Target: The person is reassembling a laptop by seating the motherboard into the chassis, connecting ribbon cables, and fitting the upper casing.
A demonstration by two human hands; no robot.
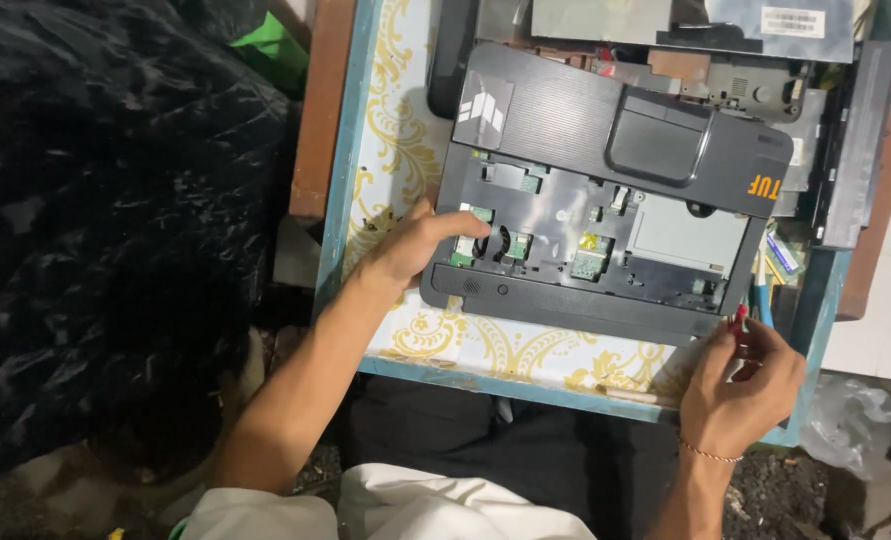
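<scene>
left hand [418, 245] is resting open on the dark grey plastic laptop base [606, 200], fingertips touching a green circuit piece | right hand [741, 385] is pinching a small red-tipped tool [738, 318] (mostly hidden) at the base's near corner on the patterned tray [396, 120]

Worktop [486, 350]: a small surface with a teal rim, patterned in cream and gold scrollwork.
On it: an opened dark grey laptop base [606, 190], laid flat.
Right edge: a long black battery [854, 140] is placed beside it.
</scene>
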